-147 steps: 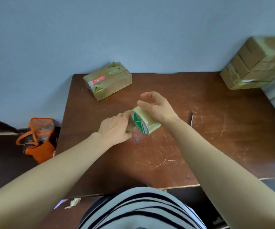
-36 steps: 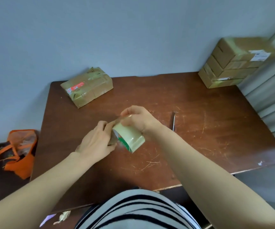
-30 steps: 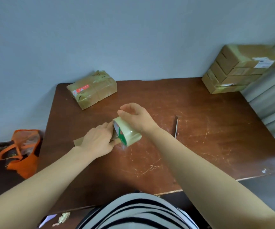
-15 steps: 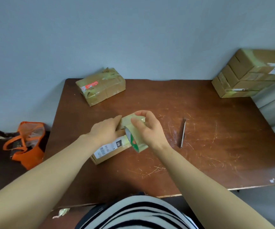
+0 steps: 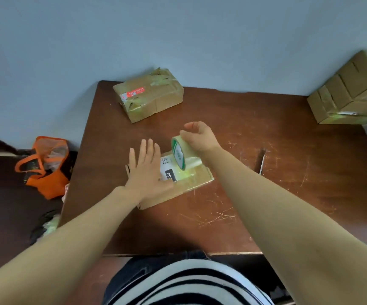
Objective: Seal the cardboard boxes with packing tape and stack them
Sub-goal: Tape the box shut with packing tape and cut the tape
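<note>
A flat cardboard box [image 5: 194, 182] with a white label lies in the middle of the brown table [image 5: 277, 194]. My left hand [image 5: 148, 170] presses flat on its left half, fingers straight. My right hand [image 5: 199, 137] grips a roll of clear packing tape [image 5: 179, 154] just above the box, and a strip of tape runs from the roll down onto the box top. A taped box [image 5: 148, 94] sits at the table's far left. A stack of taped boxes [image 5: 352, 93] stands at the far right corner.
A thin dark tool [image 5: 261, 159] lies on the table to the right of my right arm. An orange bag [image 5: 46, 166] sits on the floor left of the table. The wall runs behind the table's far edge.
My left hand has let go of the tape end and now lies flat on the box. My right hand has drawn the roll to the right, laying tape on the box top.
</note>
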`<action>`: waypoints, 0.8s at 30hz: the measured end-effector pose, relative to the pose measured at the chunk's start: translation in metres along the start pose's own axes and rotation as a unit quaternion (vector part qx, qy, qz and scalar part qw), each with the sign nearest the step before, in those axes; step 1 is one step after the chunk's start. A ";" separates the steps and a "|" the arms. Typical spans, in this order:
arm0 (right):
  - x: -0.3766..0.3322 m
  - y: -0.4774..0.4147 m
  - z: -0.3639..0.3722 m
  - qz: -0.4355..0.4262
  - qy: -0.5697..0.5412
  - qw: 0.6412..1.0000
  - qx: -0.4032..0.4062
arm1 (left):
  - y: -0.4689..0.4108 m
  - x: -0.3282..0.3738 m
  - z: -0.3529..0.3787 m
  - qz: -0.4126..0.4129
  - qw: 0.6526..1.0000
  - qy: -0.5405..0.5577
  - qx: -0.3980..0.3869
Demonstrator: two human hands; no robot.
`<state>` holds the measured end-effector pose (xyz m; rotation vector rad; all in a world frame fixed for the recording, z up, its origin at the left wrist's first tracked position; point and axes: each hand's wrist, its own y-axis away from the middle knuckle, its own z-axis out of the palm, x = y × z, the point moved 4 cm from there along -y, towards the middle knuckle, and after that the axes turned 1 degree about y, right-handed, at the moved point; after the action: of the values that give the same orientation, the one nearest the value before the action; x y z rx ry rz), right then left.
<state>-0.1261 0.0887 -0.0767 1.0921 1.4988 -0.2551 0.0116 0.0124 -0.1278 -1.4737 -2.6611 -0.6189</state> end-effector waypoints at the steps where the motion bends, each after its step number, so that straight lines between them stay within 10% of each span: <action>1: 0.002 -0.004 0.001 0.007 0.001 1.000 0.003 | 0.003 0.001 0.008 0.006 1.000 -0.016 -0.024; 15: 0.020 0.074 -0.016 -0.083 0.122 0.988 -0.040 | -0.008 0.016 0.023 0.007 0.999 -0.052 -0.015; 24: 0.088 0.114 -0.026 0.095 0.170 0.981 0.023 | -0.005 0.018 0.018 0.010 0.998 -0.056 -0.040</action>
<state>-0.0467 0.2093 -0.0988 1.3574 1.6810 0.0329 0.0003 0.0307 -0.1424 -1.5992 -2.7323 -0.6690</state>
